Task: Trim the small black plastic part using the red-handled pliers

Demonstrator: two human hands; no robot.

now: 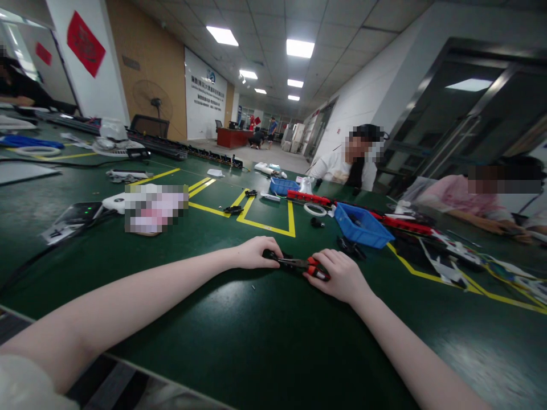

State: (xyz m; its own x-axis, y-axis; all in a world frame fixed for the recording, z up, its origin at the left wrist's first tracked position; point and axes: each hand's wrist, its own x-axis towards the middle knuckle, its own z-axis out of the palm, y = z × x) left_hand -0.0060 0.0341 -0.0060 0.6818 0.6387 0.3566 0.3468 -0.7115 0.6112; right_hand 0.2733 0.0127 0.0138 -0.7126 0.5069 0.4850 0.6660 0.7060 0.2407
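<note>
My right hand (342,274) is closed round the red and black handles of a pair of needle-nose pliers (302,263). The jaws point left, toward my left hand (257,253). In the fingers of my left hand is a small black part (270,254), mostly hidden, so its kind cannot be made out. The plier tips meet this part or lie right beside it. Both hands are low over the green table (239,341). A tiny pale piece (253,287) lies on the table just below my left hand.
Right of centre stands a blue bin (363,225), with a black cable (351,248) before it. A smaller blue bin (284,185) is farther back. Yellow tape (269,228) marks the table. A phone (154,210) and a black device (72,219) lie left. Two people sit across at right.
</note>
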